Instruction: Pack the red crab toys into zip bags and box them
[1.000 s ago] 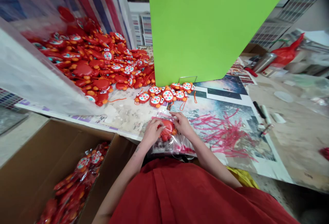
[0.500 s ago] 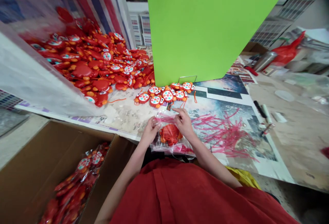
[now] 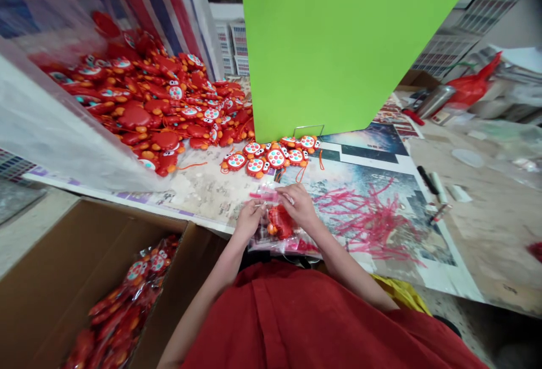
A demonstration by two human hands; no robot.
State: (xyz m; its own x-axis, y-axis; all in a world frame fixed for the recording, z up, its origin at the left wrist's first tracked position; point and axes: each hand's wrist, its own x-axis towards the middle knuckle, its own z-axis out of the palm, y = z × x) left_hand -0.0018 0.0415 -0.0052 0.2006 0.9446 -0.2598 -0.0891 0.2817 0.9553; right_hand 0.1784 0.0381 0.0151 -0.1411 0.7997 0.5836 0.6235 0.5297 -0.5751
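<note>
"Toy (image 3: 283,221), red with orange parts, inside a clear bag (image 3: 270,198): where is it?"

"At the near edge of the table (image 3: 207,198), between the person's left hand (image 3: 249,221) and right hand (image 3: 300,206)."

"And the left fingers?"

"At the bag's left side, drawn together and pinched on its edge."

"The right ones?"

"Bent over the upper right of the bag and touching it; whether they are clamped on it cannot be told."

"What lies beyond the hands?"

"A small group of loose toys (image 3: 276,158), dotted white sides up, just in front of a green panel (image 3: 342,47). Farther left, a big heap of red toys (image 3: 156,106) sits in an open striped sack (image 3: 169,2)."

"And to the sides?"

"Pink strands (image 3: 376,219) lie strewn over the table near the right hand, and a black marker (image 3: 427,180) lies farther right, well apart from it. At lower left, an open cardboard box (image 3: 46,267) holds bagged toys (image 3: 122,315)."
</note>
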